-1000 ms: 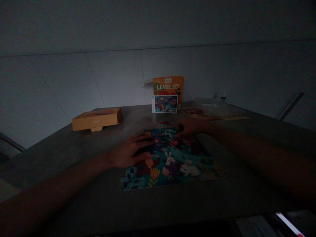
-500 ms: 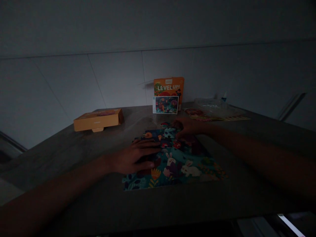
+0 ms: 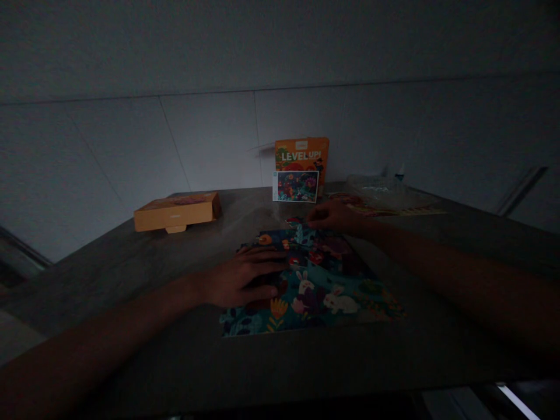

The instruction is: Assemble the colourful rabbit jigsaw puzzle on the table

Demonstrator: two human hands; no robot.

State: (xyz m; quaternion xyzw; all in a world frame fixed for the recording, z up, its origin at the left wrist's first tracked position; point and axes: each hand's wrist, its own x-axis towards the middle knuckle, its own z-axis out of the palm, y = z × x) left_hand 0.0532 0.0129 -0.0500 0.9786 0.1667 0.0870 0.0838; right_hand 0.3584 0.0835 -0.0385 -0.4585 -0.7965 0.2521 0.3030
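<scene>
A partly joined jigsaw puzzle [image 3: 315,297] lies on the table, with white rabbits, flowers and dark teal leaves on it. My left hand [image 3: 247,274] rests flat on its left side, fingers spread and pointing right. At the puzzle's uneven far edge is my right hand [image 3: 335,217], its fingers drawn together. Just left of those fingertips sits a red and teal puzzle piece [image 3: 296,221]. The dim light hides what, if anything, is between the right fingers.
A small picture card [image 3: 296,186] leans against an orange "LEVEL UP!" box [image 3: 301,153] at the back. On the left lies an open orange box part [image 3: 177,214]. Clear plastic packaging [image 3: 371,188] lies over a printed sheet [image 3: 420,211] at the back right, near a small bottle [image 3: 399,173].
My right hand has shifted slightly away and up from the puzzle's upper part, uncovering some of it. The left hand stays in place on the puzzle. The view has moved slightly.
</scene>
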